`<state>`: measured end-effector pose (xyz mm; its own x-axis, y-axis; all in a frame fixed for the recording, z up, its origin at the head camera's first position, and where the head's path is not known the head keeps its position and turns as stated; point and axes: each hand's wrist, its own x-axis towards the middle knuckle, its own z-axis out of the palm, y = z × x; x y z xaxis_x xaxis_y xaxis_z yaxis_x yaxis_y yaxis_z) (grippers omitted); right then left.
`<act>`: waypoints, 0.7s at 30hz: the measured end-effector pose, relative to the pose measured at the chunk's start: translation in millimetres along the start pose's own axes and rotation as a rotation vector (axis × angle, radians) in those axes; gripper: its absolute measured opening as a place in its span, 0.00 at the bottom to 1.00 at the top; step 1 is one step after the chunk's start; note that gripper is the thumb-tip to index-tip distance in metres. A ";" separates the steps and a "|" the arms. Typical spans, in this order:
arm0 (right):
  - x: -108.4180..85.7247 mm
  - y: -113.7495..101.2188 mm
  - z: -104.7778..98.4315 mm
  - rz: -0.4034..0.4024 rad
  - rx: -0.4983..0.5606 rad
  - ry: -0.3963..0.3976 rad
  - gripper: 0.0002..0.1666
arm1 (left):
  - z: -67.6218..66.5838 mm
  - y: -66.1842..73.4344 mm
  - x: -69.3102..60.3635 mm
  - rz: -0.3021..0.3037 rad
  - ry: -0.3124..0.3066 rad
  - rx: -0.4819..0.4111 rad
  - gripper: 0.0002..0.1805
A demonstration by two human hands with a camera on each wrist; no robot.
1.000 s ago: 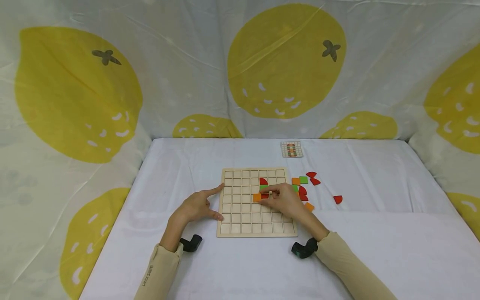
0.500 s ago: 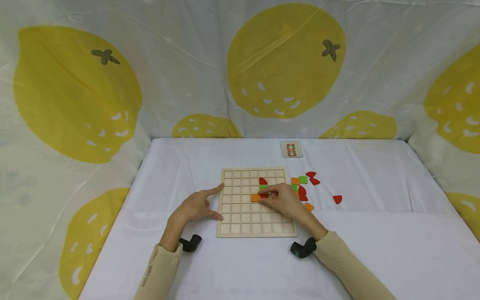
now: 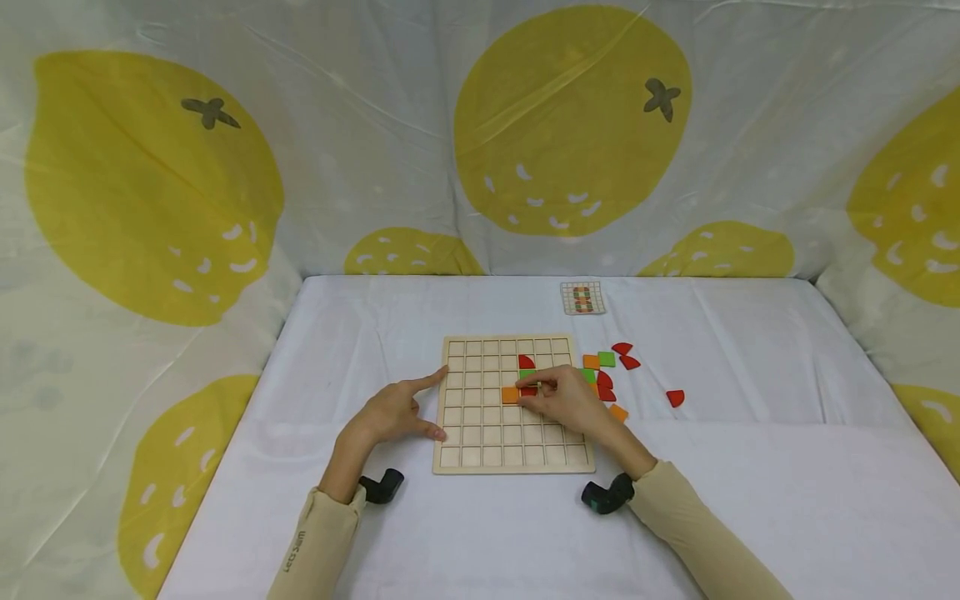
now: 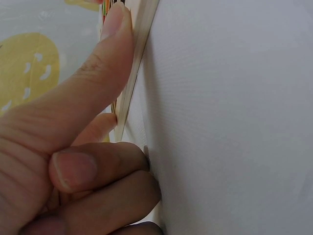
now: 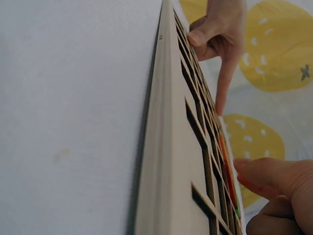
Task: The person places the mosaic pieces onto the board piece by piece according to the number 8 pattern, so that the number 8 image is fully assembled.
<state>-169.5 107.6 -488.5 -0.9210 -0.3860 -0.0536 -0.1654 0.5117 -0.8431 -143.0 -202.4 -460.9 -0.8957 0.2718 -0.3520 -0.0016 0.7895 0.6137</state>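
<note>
A pale wooden grid board (image 3: 472, 436) lies on the white cloth. My right hand (image 3: 566, 400) reaches over it from the right, thumb and index finger pinching the right corners of an orange square tile (image 3: 510, 396) in a cell. Between these fingers a red piece (image 3: 528, 392) shows on the board, beyond it a green tile (image 3: 527, 375) and a red quarter-circle piece (image 3: 527, 362). My left hand (image 3: 390, 412) touches the board's left edge with spread thumb and index finger; its other fingers curl underneath in the left wrist view. The right fingertips' contact is partly hidden.
Right of the board lie loose pieces, including a green square (image 3: 607, 359), an orange square (image 3: 618, 413) and a red quarter-circle (image 3: 676, 398). A small pattern card (image 3: 582, 297) lies behind the board. Lemon-printed fabric (image 3: 375, 167) stands at the back.
My right hand has shifted slightly left with the orange tile, which now lines up with its cell. Between half a second ago and now hardly anything differs. The left hand stays put.
</note>
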 end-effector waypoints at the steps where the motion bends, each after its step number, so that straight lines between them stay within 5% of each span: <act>1: -1.2 -0.4 -1.9 0.007 0.009 -0.001 0.13 | -0.1 0.0 -0.3 0.003 0.000 -0.004 0.61; 21: -39.6 29.2 -47.4 0.115 -0.089 0.116 0.15 | -0.2 -1.8 0.9 0.017 0.002 -0.021 0.60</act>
<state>-154.6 174.2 -485.7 -0.9692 -0.2326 -0.0809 -0.0822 0.6152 -0.7841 -143.9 -203.7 -462.2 -0.8964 0.2841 -0.3403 0.0042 0.7731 0.6343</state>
